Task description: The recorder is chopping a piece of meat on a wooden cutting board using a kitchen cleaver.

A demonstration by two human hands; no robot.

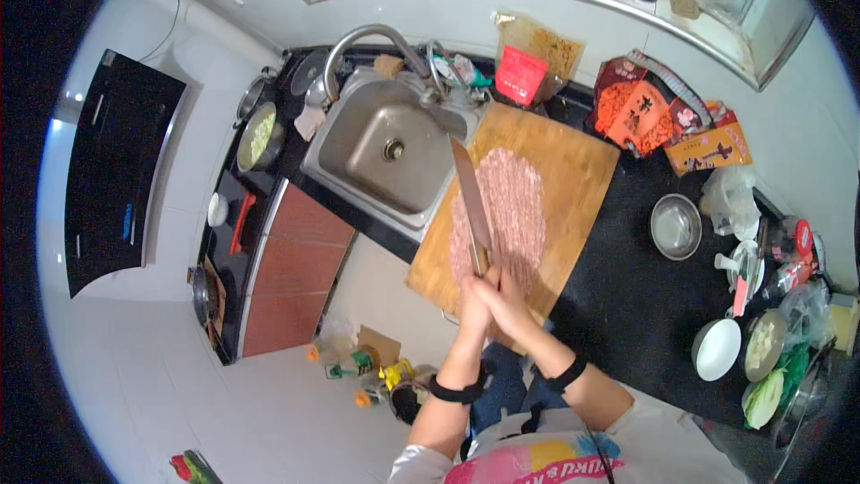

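In the head view, my left hand and my right hand are pressed together around the handle of a Chinese cleaver. The overlapping fingers hide most of the grip. Its broad blade points away from me, over the left side of a flattened mass of minced meat. Whether the blade touches the meat cannot be told. Under the meat lies a wooden cutting board, turned at an angle and reaching the edge of the sink.
A steel sink with a curved faucet adjoins the board. Food packets lean behind it. To the right, the black countertop holds a metal bowl, a white bowl and a cut cabbage. Bottles stand on the floor.
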